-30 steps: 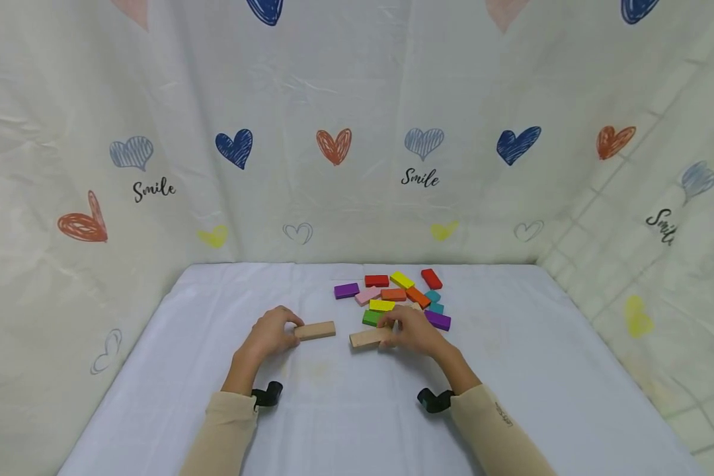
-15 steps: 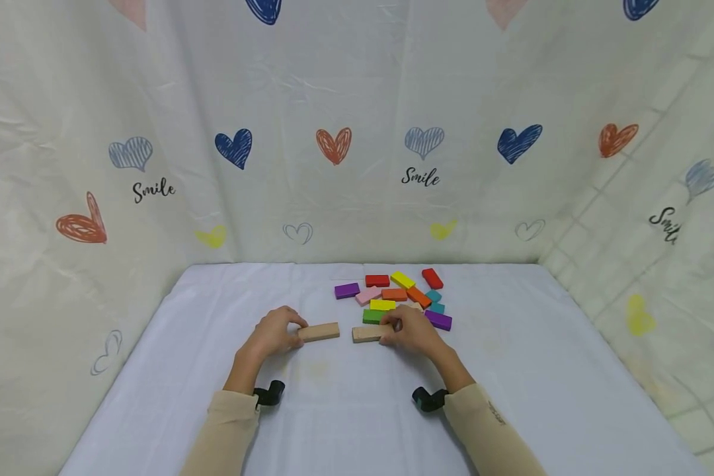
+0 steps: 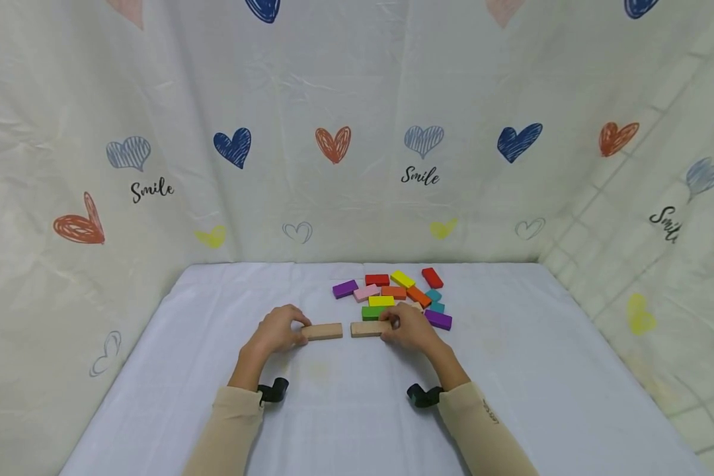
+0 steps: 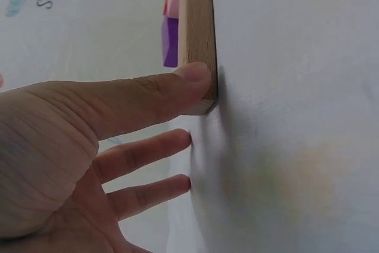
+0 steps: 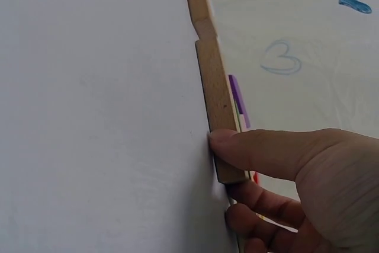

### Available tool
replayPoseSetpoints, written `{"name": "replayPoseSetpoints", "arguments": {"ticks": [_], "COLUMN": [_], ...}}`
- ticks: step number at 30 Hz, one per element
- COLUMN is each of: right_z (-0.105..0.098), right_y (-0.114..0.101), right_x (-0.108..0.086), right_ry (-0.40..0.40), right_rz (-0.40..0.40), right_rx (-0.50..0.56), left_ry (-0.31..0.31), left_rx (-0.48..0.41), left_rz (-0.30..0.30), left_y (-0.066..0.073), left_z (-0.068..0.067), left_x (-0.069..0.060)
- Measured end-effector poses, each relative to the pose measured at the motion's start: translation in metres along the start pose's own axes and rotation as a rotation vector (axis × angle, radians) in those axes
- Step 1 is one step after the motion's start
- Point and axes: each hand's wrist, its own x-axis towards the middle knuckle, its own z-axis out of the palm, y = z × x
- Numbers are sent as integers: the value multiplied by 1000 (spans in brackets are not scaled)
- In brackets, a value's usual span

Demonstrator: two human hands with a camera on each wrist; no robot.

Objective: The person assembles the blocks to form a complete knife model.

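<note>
My left hand (image 3: 279,329) pinches the left end of a plain wooden block (image 3: 324,331) lying lengthwise on the white cloth. In the left wrist view the thumb (image 4: 192,74) presses on its near face, and two fingers are spread below, off the block. A second plain wooden block (image 3: 367,328) lies almost in line with it, a narrow gap between their ends in the head view. Its right end is gripped by my right hand (image 3: 410,328). The right wrist view shows the thumb (image 5: 228,140) on this block's face, with curled fingers partly hidden behind.
Behind the right block sits a loose group of small coloured blocks, with a green block (image 3: 373,313) nearest, then a yellow block (image 3: 381,301). A purple block (image 3: 437,320) lies close to my right hand. A heart-printed curtain (image 3: 363,198) hangs at the table's back edge.
The left block has moved rightward, narrowing the gap between the two wooden blocks. My right hand has turned its block from slanted to nearly straight and shifted it slightly away from me.
</note>
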Motion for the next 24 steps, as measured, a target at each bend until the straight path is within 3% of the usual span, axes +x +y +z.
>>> {"name": "replayPoseSetpoints", "arguments": {"ticks": [24], "right_z": [3], "right_y": [1], "right_x": [-3], "right_ry": [-23], "right_rz": [-53], "right_rx": [-27], "left_ry": [55], "left_rx": [23], "left_rz": [5], "left_y": [6], "left_z": [3], "left_x": [-5]}}
